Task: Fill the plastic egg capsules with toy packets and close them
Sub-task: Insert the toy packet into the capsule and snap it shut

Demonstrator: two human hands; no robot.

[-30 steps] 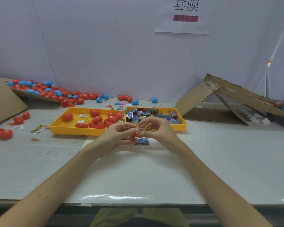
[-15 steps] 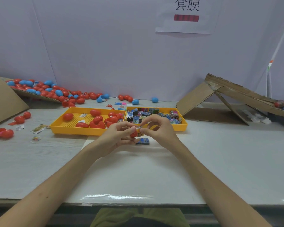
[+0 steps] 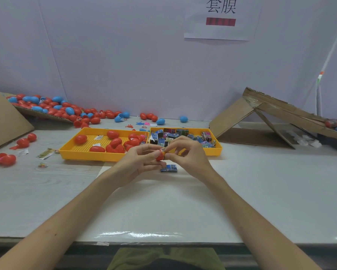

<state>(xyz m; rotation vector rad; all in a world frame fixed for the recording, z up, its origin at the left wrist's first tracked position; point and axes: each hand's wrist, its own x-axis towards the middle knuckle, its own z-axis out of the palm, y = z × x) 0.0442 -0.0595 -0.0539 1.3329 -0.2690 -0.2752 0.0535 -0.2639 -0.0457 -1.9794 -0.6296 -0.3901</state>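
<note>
Left fingers: the left hand [image 3: 138,162] curls its thumb and fingers round a red egg capsule [image 3: 159,155], with the mouth turned toward the other hand.
Right fingers: the right hand [image 3: 187,154] pinches a toy packet [image 3: 164,150] between thumb and forefinger at that mouth. The other fingers are loosely bent and hold nothing.
Capsule: it is held in the air between both hands, low over the table [image 3: 163,207]. I cannot tell whether its other half is attached.
Doing it well: probably keep the left grip steady and feed the packet in corner first, until nothing stands above the rim. Otherwise the halves may not snap shut.
Beneath: a spare blue packet [image 3: 169,168] lies under the hands, untouched.
Edges: the front walls of the egg tray [image 3: 80,155] and the packet tray [image 3: 219,151] stand just behind the knuckles.
Room: bare tabletop runs toward the person, and rightward to the cardboard ramp [image 3: 280,112].
</note>
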